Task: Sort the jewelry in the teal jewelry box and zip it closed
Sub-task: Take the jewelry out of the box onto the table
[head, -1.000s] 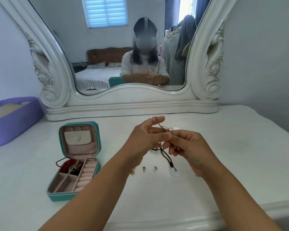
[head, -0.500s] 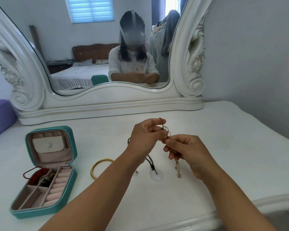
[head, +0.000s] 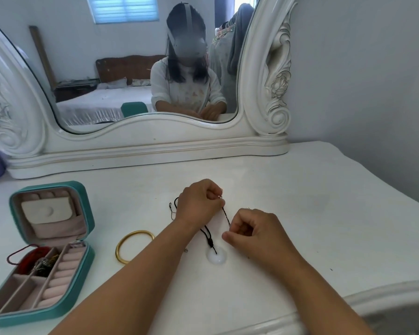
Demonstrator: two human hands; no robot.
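— White dressing table (head: 300, 189), carved mirror (head: 140, 68) at the back. Next largest?

— Teal jewelry box (head: 87, 259), lid open, well to the left of the fingers; red cord and metal pieces in one compartment.

— Hands?

— Left hand (head: 198, 206) and right hand (head: 254, 233): fingers curled, each pinching one end of a thin chain (head: 226, 215) stretched between them.

— Smaller items?

— Gold bangle (head: 134, 247), lying left of the fingers. White disc pendant (head: 216, 257) on black cord, just below them.
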